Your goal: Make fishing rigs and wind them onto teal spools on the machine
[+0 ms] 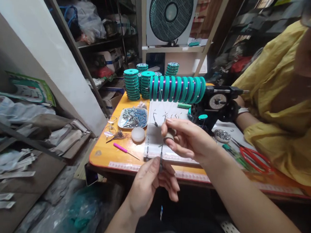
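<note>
My left hand (pixel 151 182) pinches the lower end of a thin dark fishing line (pixel 162 152) with small dark fittings on it, thumb against forefinger, other fingers loosely curled. Just above, my right hand (pixel 186 138) is closed around the upper part of that line. A grey-brown rounded piece (pixel 169 134) shows between its fingers; whether it is a finger cover or a held part I cannot tell. Behind the hands, a row of green spools (pixel 177 89) sits on the shaft of a black winding machine (pixel 212 102). Fine strands hang from the spools toward my right hand.
On the orange table (pixel 99 155) stand stacked green spools (pixel 131 84), a tray of small blue-grey parts (pixel 133 117), a round white container (pixel 138 135) and a pink-handled needle tool (pixel 120 148). Red-handled scissors (pixel 256 160) lie at right, near a person in a yellow sleeve (pixel 263 138).
</note>
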The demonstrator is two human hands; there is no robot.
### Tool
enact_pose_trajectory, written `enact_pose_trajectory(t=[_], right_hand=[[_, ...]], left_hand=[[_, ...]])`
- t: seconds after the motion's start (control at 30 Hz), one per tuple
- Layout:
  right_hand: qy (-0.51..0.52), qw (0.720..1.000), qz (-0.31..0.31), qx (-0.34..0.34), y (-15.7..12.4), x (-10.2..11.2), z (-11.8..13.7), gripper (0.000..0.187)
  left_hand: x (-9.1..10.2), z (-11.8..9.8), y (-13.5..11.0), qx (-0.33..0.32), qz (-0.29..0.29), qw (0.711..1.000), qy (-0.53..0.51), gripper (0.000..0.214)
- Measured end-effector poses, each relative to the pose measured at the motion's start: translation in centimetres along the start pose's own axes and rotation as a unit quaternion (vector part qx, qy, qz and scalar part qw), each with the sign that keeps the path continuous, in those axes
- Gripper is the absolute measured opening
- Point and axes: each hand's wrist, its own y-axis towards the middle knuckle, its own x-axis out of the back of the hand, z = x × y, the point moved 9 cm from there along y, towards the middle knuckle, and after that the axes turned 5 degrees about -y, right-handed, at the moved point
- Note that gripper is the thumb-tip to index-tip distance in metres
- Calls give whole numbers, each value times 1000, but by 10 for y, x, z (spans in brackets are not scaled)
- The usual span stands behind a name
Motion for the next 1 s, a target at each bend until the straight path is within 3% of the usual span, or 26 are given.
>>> enact_pose_trajectory(t=[0.07, 0.23, 0.33, 0.6, 0.83, 1.0], right_hand=[[23, 1000, 3, -18, 1, 3, -15, 28], [62, 990, 85, -98, -2, -11, -59, 35], [101, 988, 57, -105, -3, -11, -71, 37], [121, 988, -8, -100, -6, -3, -75, 37], [97, 990, -26, -95, -8, 1, -73, 40], [99, 991, -26, -87, -9, 1, -73, 39]], left_hand=[[-1, 10, -9, 10, 3, 999, -50, 38], [4, 20, -20, 11, -34, 994, -105, 39], [4, 21, -25, 3, -50, 992, -113, 42], [7, 44, -45, 61, -67, 986, -141, 46], [13, 67, -67, 116, -54, 978, -165, 49], [14, 69, -72, 123, -58, 977, -164, 48]])
